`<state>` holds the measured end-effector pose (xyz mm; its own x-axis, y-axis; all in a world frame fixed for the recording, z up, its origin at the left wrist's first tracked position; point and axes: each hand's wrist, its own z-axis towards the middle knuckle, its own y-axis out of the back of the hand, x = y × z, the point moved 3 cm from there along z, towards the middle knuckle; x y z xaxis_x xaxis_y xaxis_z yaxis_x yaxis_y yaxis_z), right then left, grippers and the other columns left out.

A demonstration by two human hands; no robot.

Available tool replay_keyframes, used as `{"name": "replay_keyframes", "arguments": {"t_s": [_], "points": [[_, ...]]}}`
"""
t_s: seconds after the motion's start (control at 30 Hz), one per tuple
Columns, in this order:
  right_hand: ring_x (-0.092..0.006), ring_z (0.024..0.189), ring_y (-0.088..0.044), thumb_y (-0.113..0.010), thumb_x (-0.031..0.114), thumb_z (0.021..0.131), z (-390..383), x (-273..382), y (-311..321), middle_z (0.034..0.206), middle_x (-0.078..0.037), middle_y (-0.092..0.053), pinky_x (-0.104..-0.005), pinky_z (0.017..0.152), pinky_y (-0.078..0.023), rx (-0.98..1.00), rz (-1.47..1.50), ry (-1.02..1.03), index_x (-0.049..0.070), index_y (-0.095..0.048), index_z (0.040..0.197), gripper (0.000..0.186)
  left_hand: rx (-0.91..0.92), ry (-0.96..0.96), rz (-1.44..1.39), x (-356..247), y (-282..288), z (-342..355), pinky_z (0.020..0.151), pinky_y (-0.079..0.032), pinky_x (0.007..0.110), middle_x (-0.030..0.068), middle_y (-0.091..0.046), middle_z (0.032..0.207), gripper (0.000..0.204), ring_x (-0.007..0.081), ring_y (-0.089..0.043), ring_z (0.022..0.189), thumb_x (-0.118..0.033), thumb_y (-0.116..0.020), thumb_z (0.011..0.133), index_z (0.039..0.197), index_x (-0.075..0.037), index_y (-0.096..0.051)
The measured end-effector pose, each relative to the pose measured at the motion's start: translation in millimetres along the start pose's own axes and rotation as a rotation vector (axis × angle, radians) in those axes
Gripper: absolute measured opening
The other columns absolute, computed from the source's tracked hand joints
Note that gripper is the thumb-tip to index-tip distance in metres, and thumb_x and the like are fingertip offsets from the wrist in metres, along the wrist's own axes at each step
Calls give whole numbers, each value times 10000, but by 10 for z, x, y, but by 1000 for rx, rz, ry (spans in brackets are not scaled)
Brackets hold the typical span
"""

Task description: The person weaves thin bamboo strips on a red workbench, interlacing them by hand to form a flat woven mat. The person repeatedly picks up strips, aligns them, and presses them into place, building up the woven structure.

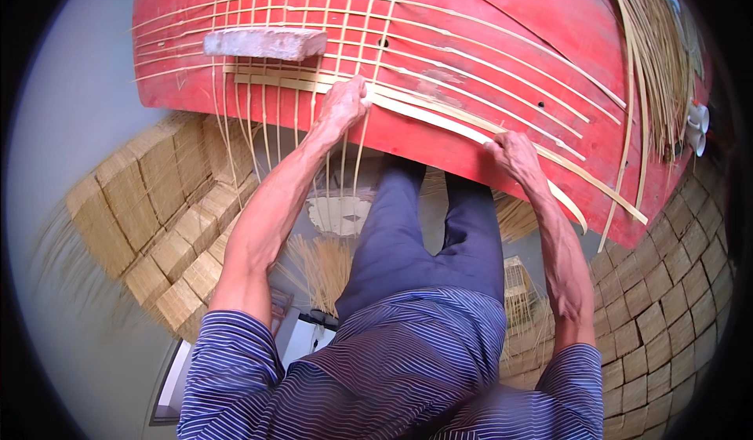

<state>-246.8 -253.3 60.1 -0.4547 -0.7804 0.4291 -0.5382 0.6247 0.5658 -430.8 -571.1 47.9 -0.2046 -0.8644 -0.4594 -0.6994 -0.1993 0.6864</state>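
Observation:
My left hand (343, 104) is closed on a pale flat bamboo strip (427, 117) at the near edge of the red table (416, 138). To its right, my right hand (514, 154) grips the same strip, whose tail curves off toward the lower right. A second wide strip (600, 187) runs just behind it. Thin bamboo splints (486, 52) lie crosswise in a loose grid, several of them hanging over the near edge. A whitish block (265, 44) rests on the grid, left of my left hand.
A bundle of long thin splints (647, 56) lies at the table's far right, near white cups (696, 126). Stacked straw-coloured blocks (157, 197) stand at the left, and more (667, 314) at the right. Loose splints (321, 267) stand below the table by my legs.

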Motion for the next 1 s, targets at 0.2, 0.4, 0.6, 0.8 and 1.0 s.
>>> {"name": "replay_keyframes", "arguments": {"t_s": [0.2, 0.4, 0.6, 0.8, 1.0], "points": [[-415, 743, -683, -636, 289, 845, 69, 42, -6, 727, -264, -661, -507, 692, -552, -54, -70, -45, -31, -670, 772, 330, 75, -167, -119, -844, -588, -54, 703, -492, 492, 211, -650, 769, 182, 411, -652, 782, -195, -680, 853, 889, -35, -601], [-407, 776, -689, -618, 273, 832, 158, 2, -92, 753, -254, -676, -495, 734, -565, -89, -71, -40, -32, -672, 799, 311, -38, -168, -223, -1218, -1004, -11, 663, -491, 480, 199, -641, 741, 171, 400, -654, 761, -180, -701, 840, 861, -37, -610], [-396, 743, -692, -629, 275, 819, 150, -48, -78, 734, -248, -676, -490, 690, -571, -76, -35, -40, -27, -676, 772, 309, 6, -106, -216, -1191, -1084, 63, 714, -522, 502, 176, -685, 796, 200, 405, -670, 807, -192, -734, 810, 915, -51, -639], [-406, 730, -692, -615, 253, 816, 168, -75, -65, 725, -251, -673, -497, 699, -574, -58, 2, -23, -20, -682, 748, 289, -38, -143, -230, -1239, -1050, 53, 679, -494, 458, 201, -632, 722, 199, 398, -645, 743, -167, -712, 842, 851, -5, -597], [-409, 779, -696, -591, 222, 813, 198, -88, -61, 746, -259, -675, -500, 708, -574, -47, 23, 35, -24, -694, 775, 269, 6, -72, -163, -1257, -1032, 84, 704, -504, 495, 193, -668, 769, 205, 408, -663, 795, -181, -735, 806, 875, -27, -617]]}}
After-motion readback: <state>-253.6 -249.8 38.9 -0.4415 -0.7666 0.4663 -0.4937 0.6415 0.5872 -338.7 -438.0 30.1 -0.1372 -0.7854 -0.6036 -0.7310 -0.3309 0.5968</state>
